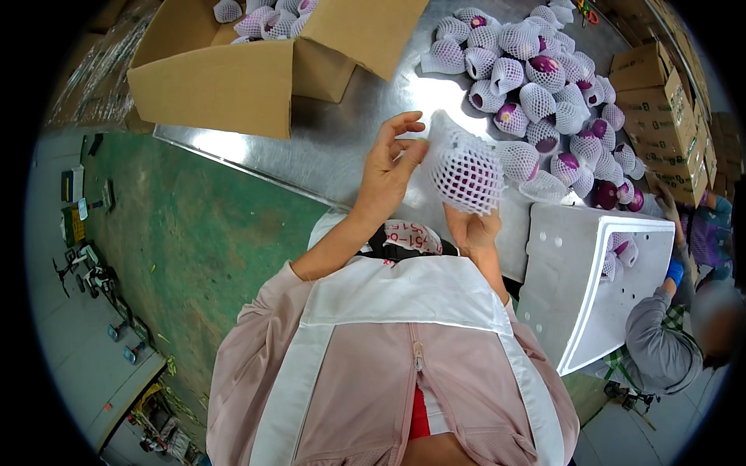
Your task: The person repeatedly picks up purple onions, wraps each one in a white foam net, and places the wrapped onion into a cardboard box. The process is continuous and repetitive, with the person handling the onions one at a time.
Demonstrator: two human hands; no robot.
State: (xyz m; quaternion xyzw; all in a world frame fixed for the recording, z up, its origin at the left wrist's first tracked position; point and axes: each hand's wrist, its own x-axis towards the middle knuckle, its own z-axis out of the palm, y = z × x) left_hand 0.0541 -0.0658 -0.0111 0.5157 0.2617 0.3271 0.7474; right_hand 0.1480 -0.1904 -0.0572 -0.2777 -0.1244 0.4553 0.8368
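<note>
In front of my chest is a purple round fruit or vegetable in a white foam net (468, 172), its purple skin showing through the mesh. My right hand (475, 230) holds it from below, most of the fingers hidden under the net. To its left my left hand (391, 165) is raised, fingers bent and apart, with thumb and fingertips close to the net's loose end. I cannot tell whether they touch it. Several more netted purple pieces (538, 102) lie heaped on the metal table (311, 167) beyond my right hand; a few show bare purple skin.
An open cardboard box (214, 87) with netted pieces stands at the far left of the table. At right a white foam box (561, 272) sits tipped toward a co-worker (660, 342) wearing a blue glove. Stacked cartons (660, 128) stand beyond. Green floor (210, 233) lies to the left.
</note>
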